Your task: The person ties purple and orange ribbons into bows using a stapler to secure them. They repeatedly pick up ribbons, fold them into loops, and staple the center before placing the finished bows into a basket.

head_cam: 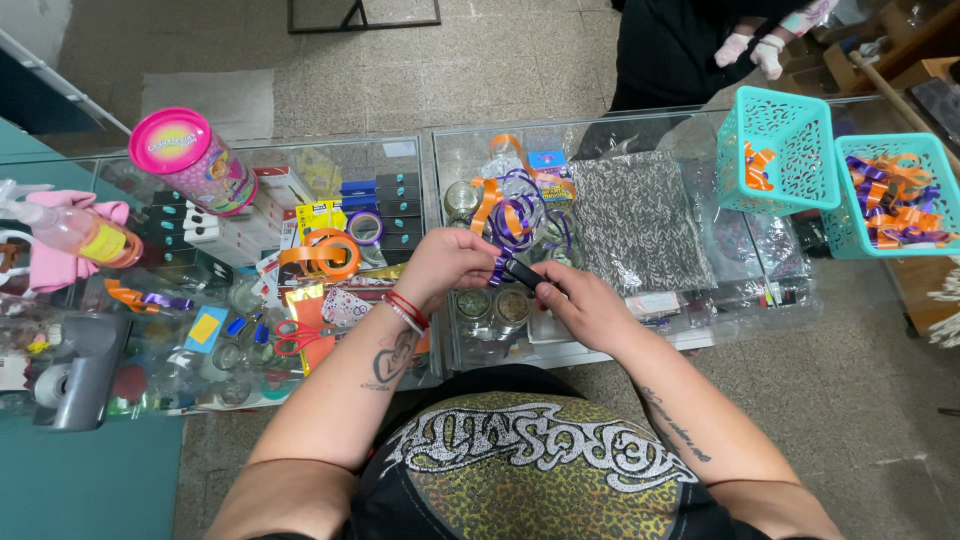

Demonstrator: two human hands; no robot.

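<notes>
Over the near edge of the glass counter point(640, 125), the left hand point(447, 262) pinches a curl of purple ribbon point(505, 255), and the right hand point(580, 300) grips a small black tool point(524, 273) touching it. Just beyond lies a loose bunch of orange and purple ribbon loops point(515, 195) beside a patterned cellophane bag point(635, 220). Far right stand two teal baskets point(790, 175) holding more ribbon.
</notes>
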